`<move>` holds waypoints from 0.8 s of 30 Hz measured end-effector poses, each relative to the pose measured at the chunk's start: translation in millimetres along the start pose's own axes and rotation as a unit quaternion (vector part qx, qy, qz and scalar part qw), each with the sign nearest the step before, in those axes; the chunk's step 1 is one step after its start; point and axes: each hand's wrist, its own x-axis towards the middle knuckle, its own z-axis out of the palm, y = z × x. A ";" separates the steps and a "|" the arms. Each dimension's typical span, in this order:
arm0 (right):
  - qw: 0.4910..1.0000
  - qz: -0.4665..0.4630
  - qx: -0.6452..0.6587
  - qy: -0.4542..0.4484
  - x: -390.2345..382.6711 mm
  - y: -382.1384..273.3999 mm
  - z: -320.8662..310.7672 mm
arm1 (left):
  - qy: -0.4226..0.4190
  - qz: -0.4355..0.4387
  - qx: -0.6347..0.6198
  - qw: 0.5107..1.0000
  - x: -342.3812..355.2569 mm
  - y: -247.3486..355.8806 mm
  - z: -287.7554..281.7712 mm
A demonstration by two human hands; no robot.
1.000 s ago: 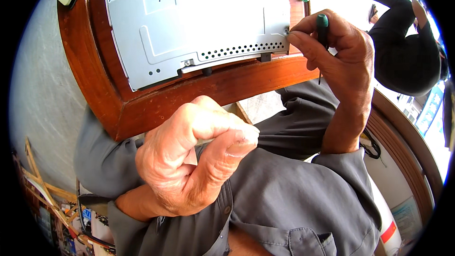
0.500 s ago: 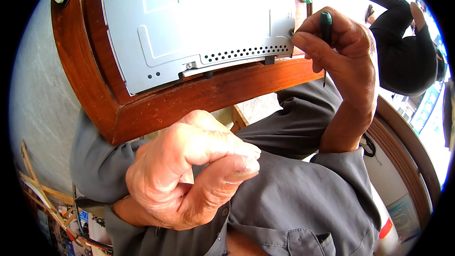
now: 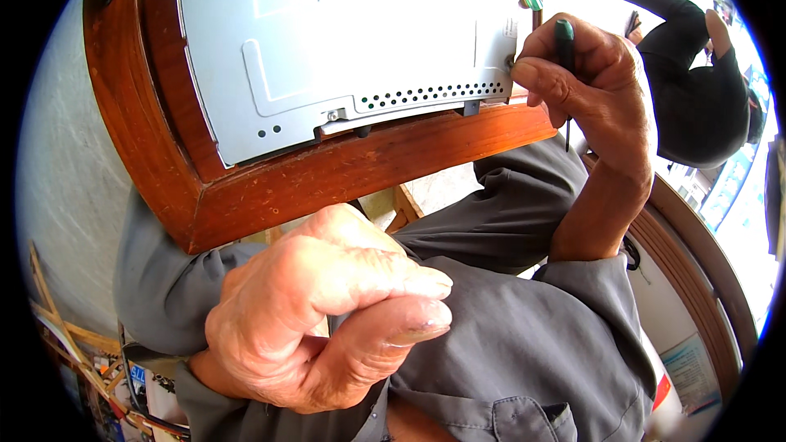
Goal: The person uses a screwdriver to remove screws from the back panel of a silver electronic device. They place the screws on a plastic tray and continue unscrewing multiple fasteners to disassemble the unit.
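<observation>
There's the right hand point(image 3: 594, 90), up at the right edge of the case point(image 3: 368, 41), thumb and forefinger drawn narrow right beside it; whether they pinch a small part, one cannot tell. Tucked in that same hand, the screwdriver point(image 3: 565, 41) stands handle up, its thin shaft poking out below. The case, pale flat metal with round holes along its near side, lies on the brown wooden surface point(image 3: 352, 180). And the left hand point(image 3: 286, 319), low and well apart from the case, brings thumb and forefinger tips together, anything between them hidden. Upper right, a person point(image 3: 696, 106) in black.
</observation>
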 end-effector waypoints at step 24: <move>0.999 0.021 -0.028 0.009 0.6 -6.4 -1.0 | -0.053 0.025 0.027 0.998 1.6 -2.8 -5.3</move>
